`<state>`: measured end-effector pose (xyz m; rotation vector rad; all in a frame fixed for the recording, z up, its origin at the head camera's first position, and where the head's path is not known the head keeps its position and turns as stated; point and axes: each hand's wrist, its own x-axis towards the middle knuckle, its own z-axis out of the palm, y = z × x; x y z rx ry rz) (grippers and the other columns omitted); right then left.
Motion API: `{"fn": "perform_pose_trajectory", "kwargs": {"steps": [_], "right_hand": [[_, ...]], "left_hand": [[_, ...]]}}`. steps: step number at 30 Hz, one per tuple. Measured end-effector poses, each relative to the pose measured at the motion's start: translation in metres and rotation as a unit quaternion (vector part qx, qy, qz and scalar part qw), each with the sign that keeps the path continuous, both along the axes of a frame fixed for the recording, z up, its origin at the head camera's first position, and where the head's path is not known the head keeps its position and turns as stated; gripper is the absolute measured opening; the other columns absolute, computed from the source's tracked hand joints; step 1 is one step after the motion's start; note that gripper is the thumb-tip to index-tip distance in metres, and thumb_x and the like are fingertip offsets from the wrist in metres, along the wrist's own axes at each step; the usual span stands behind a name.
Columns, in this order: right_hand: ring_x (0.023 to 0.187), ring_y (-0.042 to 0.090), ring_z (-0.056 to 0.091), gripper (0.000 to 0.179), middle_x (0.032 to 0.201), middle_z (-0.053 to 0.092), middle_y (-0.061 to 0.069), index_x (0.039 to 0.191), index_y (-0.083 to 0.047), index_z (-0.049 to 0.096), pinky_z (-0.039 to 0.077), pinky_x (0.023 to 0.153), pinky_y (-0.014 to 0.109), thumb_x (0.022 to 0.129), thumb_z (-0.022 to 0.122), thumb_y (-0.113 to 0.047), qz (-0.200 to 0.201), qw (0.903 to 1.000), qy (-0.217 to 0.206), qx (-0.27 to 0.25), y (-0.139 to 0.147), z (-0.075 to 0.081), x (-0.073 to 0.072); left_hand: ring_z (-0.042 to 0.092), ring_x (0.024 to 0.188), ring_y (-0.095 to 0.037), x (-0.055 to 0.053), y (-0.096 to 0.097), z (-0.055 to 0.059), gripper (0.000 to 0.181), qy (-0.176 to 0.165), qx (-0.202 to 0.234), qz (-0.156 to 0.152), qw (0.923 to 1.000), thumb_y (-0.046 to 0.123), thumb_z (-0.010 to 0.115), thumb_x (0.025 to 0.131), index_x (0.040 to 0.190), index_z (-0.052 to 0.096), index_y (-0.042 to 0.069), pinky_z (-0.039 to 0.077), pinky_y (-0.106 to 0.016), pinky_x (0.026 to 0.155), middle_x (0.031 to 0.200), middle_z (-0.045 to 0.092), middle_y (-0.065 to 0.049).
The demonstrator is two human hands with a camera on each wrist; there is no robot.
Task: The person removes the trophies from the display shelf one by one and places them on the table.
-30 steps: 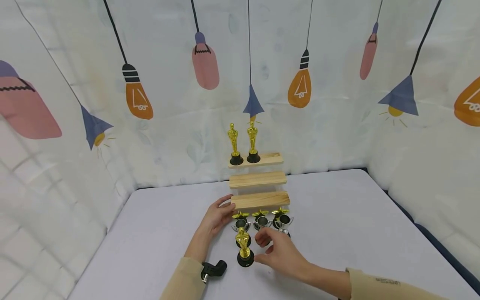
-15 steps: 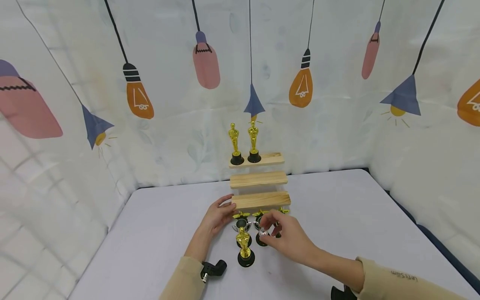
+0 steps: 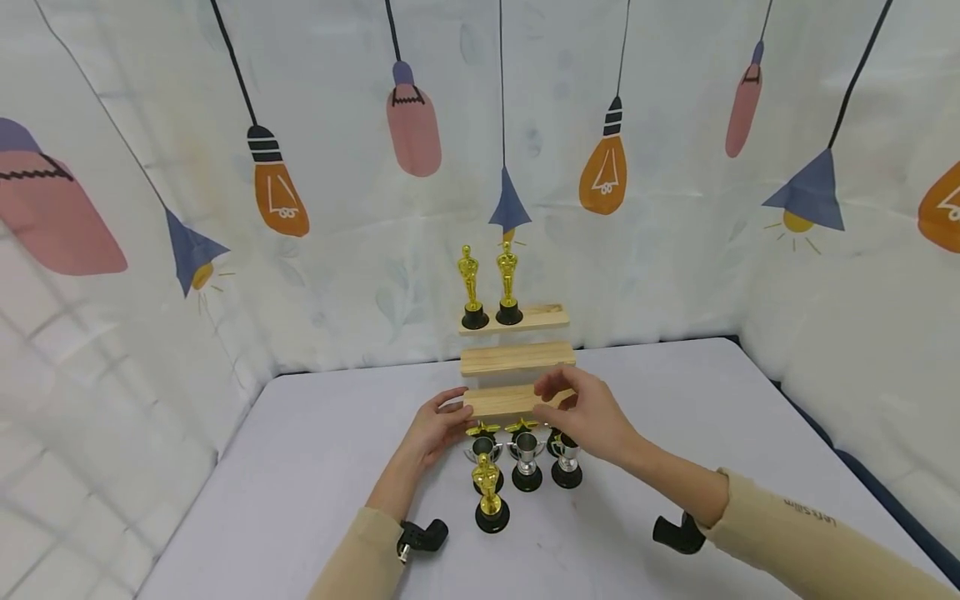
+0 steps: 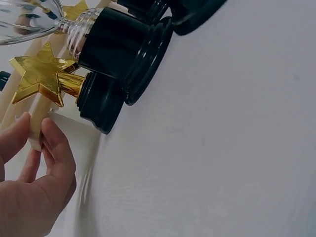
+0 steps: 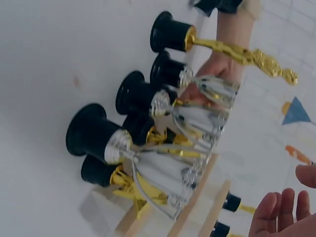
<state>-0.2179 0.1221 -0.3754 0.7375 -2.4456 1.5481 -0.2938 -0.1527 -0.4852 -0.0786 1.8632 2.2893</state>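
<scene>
My left hand pinches the left end of the lowest wooden shelf board; in the left wrist view thumb and fingers close on that board end. Beside it stands a gold star trophy on a black base. My right hand hovers over the right part of the same board, its fingers loosely bent and nothing between them in the right wrist view. Below it stand silver cup trophies, a middle one and a right one. A gold statuette trophy stands in front, partly hiding the left cup.
Two gold statuettes stand on the top board, the right one near its middle. The middle board bears nothing. Star trophies stand behind the cups on the white table. A patterned curtain hangs behind.
My right hand has moved from beside the front statuette, past the middle cup, up and away over the lowest board. The left hand has kept its place at the board end.
</scene>
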Motion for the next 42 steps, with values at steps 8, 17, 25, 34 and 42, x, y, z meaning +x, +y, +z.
{"fn": "perform_pose_trajectory", "kwargs": {"steps": [8,17,25,34,42], "right_hand": [[0.101,0.024,0.063,0.02,0.106,0.067,0.008,0.113,-0.002,0.064,0.054,0.081,0.035,0.098,0.072,-0.013,-0.002,0.9992,-0.033,-0.022,0.006,0.01,-0.032],[0.108,0.029,0.061,0.029,0.116,0.065,0.014,0.122,0.002,0.061,0.053,0.092,0.049,0.102,0.068,-0.017,-0.003,0.9966,-0.07,-0.043,0.009,0.016,-0.067],[0.105,0.029,0.062,0.027,0.116,0.064,0.015,0.123,0.002,0.06,0.051,0.096,0.057,0.102,0.066,-0.013,-0.001,0.9937,-0.09,-0.067,0.004,0.018,-0.087],[0.108,0.031,0.062,0.033,0.122,0.06,0.018,0.128,0.003,0.058,0.051,0.099,0.052,0.102,0.067,-0.015,-0.008,0.9917,-0.098,-0.082,-0.003,0.022,-0.112],[0.12,0.034,0.059,0.037,0.132,0.056,0.025,0.132,0.003,0.056,0.049,0.102,0.046,0.099,0.069,-0.009,0.0,0.9907,-0.11,-0.079,-0.001,0.025,-0.131]], "left_hand": [[0.071,0.088,-0.022,0.0,0.0,0.004,0.052,0.003,-0.028,0.002,0.9996,0.001,0.068,0.098,0.146,0.049,-0.003,0.06,-0.036,0.083,0.122,0.06,-0.023],[0.07,0.091,-0.025,0.0,0.0,0.005,0.049,0.015,-0.049,0.003,0.9987,-0.003,0.069,0.096,0.143,0.052,-0.004,0.059,-0.038,0.087,0.121,0.056,-0.025],[0.07,0.089,-0.024,0.001,-0.002,0.005,0.048,0.026,-0.065,0.001,0.9976,0.0,0.069,0.097,0.142,0.054,-0.005,0.06,-0.038,0.086,0.119,0.06,-0.023],[0.069,0.091,-0.022,0.0,-0.004,0.005,0.046,0.031,-0.081,0.0,0.9962,0.001,0.069,0.097,0.141,0.055,-0.004,0.059,-0.037,0.086,0.12,0.06,-0.022],[0.068,0.093,-0.022,0.001,-0.004,0.005,0.047,0.027,-0.082,0.001,0.9963,0.001,0.069,0.097,0.142,0.055,-0.003,0.059,-0.037,0.087,0.121,0.06,-0.022]]}}
